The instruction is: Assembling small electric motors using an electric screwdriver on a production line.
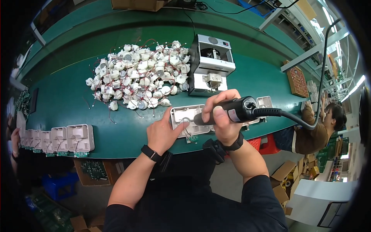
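My right hand (223, 120) is wrapped round a black corded electric screwdriver (244, 109), held almost level. Its grey front end points left, over a white plastic housing (181, 113) at the table's near edge. My left hand (160, 132) grips that housing by its left side, with the thumb reaching inside near the tool's tip. The tip itself and any screw are too small to make out. A green circuit board (192, 139) hangs on wires at the housing's near side. More white housings (264, 102) stand to the right, partly behind my right hand.
A large heap of white motors with red wires (139, 73) lies beyond my hands. Beside it stands a grey-black machine (211, 63). A row of white housings (80, 138) lines the left edge. The screwdriver's cord (305, 124) arcs up right. A co-worker (319, 129) sits at right.
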Motion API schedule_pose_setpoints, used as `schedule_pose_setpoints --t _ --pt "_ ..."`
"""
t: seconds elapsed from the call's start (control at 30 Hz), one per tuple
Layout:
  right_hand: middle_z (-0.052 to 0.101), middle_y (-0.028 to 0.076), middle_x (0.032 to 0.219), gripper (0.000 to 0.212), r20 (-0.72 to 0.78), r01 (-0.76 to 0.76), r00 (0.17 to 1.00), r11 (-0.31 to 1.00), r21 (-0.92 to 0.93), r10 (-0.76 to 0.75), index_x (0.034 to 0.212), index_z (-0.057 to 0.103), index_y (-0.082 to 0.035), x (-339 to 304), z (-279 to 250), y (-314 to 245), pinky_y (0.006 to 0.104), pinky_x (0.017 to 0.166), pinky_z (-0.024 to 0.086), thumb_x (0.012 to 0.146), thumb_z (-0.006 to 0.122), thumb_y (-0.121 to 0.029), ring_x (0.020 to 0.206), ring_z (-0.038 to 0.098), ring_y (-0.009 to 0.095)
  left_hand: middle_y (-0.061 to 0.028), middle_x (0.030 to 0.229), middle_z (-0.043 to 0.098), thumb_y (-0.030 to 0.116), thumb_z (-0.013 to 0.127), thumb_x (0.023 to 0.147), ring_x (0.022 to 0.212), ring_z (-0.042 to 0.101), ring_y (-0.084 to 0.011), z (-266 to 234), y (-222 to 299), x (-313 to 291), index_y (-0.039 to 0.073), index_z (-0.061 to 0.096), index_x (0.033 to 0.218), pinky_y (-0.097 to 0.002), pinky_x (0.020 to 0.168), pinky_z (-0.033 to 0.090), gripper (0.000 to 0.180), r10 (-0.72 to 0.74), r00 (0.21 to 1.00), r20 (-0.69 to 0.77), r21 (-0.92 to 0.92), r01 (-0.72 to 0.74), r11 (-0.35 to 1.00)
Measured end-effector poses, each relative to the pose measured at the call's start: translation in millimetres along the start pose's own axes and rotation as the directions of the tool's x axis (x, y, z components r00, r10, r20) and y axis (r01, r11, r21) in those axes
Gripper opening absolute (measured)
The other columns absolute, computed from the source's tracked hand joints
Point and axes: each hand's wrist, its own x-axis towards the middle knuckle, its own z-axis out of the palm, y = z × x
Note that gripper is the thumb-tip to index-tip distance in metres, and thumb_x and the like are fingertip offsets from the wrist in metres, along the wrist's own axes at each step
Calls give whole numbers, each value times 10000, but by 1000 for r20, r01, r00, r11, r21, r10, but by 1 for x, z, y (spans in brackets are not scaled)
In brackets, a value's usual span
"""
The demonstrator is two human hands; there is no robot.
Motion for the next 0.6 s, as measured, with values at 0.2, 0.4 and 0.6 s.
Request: schedule_pose_setpoints --t 0.2,0.4,0.6 --pt "628 166 866 279 -2 72 997 993 -91 -73 1066 451 -44 -3 -1 21 306 623 524 897 656 -129 637 578 159 -127 695 704 578 707 826 687 708 -347 -1 3 1 137 522 1385 -441 626 537 736 -29 999 18 27 29 999" --pt "626 156 871 294 42 41 998 992 -123 -36 1061 438 -45 -3 3 18 297 648 525 895 668 -123 674 583 143 -132 712 710 587 703 824 709 711 -348 1 -1 0 144 516 1397 -443 638 538 748 -19 1000 5 9 19 1000" --pt "627 149 882 316 114 47 993 995 -92 -37 1083 430 -44 -7 2 16 290 666 525 900 676 -123 701 585 131 -129 712 710 589 704 822 712 712 -347 -3 2 -3 153 513 1401 -442 641 538 750 -32 999 15 6 32 999"
